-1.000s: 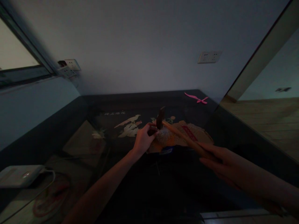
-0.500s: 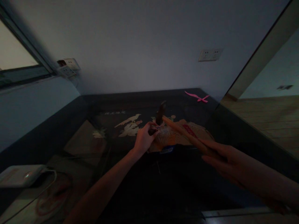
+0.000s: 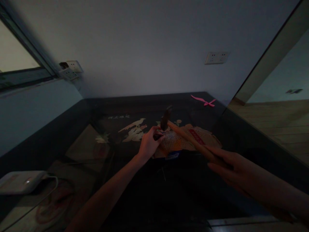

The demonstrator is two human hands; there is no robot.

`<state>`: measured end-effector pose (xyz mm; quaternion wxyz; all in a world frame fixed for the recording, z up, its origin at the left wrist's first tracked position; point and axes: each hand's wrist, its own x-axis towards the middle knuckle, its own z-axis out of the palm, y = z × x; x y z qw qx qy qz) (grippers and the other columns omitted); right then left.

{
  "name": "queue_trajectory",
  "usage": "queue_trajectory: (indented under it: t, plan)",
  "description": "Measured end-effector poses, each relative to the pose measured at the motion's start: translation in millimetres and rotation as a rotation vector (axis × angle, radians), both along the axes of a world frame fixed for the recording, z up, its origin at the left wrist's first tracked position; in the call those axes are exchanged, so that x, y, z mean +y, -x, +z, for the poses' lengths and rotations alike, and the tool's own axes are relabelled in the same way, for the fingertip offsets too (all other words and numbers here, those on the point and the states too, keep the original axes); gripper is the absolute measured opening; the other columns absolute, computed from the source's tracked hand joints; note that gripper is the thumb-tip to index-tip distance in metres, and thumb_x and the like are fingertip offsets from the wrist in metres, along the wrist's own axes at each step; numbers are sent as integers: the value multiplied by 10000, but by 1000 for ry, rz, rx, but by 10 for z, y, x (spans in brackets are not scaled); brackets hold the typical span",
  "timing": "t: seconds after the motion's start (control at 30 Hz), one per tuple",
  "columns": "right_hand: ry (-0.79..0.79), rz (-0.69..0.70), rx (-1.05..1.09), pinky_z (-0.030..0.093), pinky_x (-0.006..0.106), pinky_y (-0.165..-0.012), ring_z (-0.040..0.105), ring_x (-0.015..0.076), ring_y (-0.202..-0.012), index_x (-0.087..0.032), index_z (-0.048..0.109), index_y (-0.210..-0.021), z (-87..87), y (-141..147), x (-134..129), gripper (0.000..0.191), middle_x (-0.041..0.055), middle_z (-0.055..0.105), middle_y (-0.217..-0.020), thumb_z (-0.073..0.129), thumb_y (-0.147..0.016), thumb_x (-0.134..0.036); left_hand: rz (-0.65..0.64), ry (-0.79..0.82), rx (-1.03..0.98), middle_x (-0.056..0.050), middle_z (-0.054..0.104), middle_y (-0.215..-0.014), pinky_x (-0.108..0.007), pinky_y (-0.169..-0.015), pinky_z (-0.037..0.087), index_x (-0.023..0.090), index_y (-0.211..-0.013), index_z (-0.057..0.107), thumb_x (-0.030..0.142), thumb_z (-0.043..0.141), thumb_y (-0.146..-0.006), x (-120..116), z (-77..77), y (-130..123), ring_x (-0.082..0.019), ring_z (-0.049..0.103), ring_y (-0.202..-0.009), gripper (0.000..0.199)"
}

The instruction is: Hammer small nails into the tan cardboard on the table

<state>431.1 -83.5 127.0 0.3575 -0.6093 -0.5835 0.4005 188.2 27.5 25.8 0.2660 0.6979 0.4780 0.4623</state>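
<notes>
My right hand is wrapped round the wooden handle of a hammer. The dark hammer head is just beyond my left fingertips, over the far left edge of a flattened brown and orange speckled piece of packaging. My left hand rests at that edge with thumb and fingers pinched together. A small dark thing shows between them, too dim to name. Whether the hammer head touches anything there cannot be made out.
The dark tabletop bears an inlaid bird and flowers. A pink ribbon lies at the back right. To the left is a white power strip with a cord. Wall sockets sit above the table.
The hammer head has dipped slightly toward my left fingertips, and my right hand has shifted a little to the left. My left hand stays in place.
</notes>
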Motion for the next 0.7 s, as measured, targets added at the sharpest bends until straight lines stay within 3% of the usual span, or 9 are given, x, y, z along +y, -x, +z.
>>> queue_trajectory:
  t: [0.2, 0.33, 0.43, 0.57, 0.7]
  plan:
    - [102, 78, -8, 239, 183, -252, 379, 87, -301, -247, 772, -1069, -149, -30, -19, 447, -51, 509, -391, 738, -644, -383, 6, 23, 9, 6, 725, -843, -300, -742, 547, 215, -1059, 559, 88, 688, -777, -26, 32, -2, -177, 706, -805, 336]
    - [79, 88, -105, 311, 198, -295, 441, 101, -364, -192, 709, -1196, -122, -94, -45, 593, -7, 591, -518, 696, -667, -460, 3, 29, -25, 10, 722, -839, -291, -752, 546, 213, -1060, 557, 83, 688, -777, -18, 23, -7, -169, 706, -804, 338]
    - [166, 124, -177, 302, 196, -303, 432, 104, -375, -143, 603, -1327, -104, -75, -42, 688, -11, 562, -535, 622, -727, -480, 15, 44, -22, 13, 723, -834, -284, -738, 543, 212, -1061, 558, 87, 693, -776, -20, 18, -10, -167, 705, -795, 340]
    - [209, 222, -183, 311, 197, -323, 443, 111, -396, -135, 591, -1332, -123, -23, -19, 628, -18, 540, -542, 582, -774, -425, 9, 48, -2, 8, 724, -844, -278, -717, 539, 213, -1068, 562, 89, 686, -782, -26, 16, -8, -169, 703, -794, 335]
    - [145, 187, -175, 339, 207, -336, 471, 125, -412, -170, 624, -1296, -135, -65, -43, 587, -8, 580, -551, 615, -770, -430, -4, 36, -12, 5, 726, -857, -292, -760, 543, 216, -1080, 561, 103, 676, -794, -21, 16, -5, -171, 704, -827, 329]
